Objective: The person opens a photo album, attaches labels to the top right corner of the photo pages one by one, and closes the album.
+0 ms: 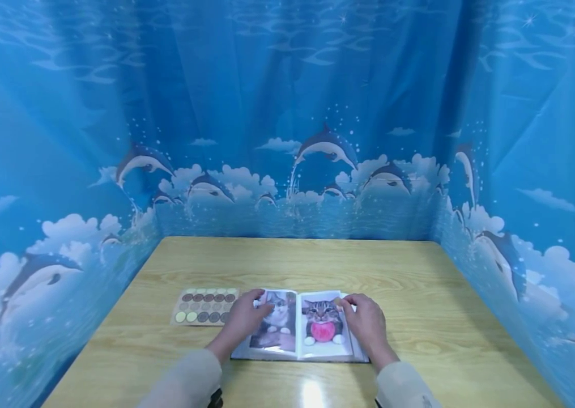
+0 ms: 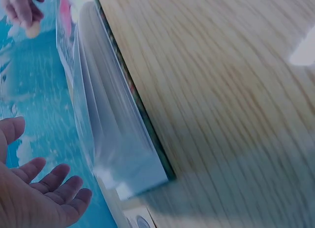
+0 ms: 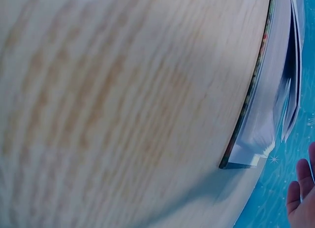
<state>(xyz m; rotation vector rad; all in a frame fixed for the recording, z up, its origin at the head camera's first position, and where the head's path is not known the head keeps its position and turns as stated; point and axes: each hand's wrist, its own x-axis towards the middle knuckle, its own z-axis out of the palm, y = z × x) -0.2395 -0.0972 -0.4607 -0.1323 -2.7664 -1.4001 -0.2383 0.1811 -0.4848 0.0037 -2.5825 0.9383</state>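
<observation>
- Lying open near the front edge of the pale wooden surface [image 1: 420, 294], the slim photo album with clear plastic sleeves [image 1: 299, 326] showed two cat pictures, one on each page.
- The left hand [image 1: 244, 316] rested flat on the left page with fingers spread and relaxed; the right hand [image 1: 365, 321] lay on the right page, fingertips at its upper edge, though whether they pinched a leaf could not be told.
- The album looked light and floppy, its glossy sleeves probably slippery and easily creased; a hold at a sleeve's outer edge or along the stiffer spine seemed safest.
- As a container, each visible sleeve held one photo: a grey-and-white cat on the left, a tabby with a pink ball on the right.
- A beige sheet of round stickers in brown and green tones [image 1: 204, 306] lay just beside the album's left side.
</observation>
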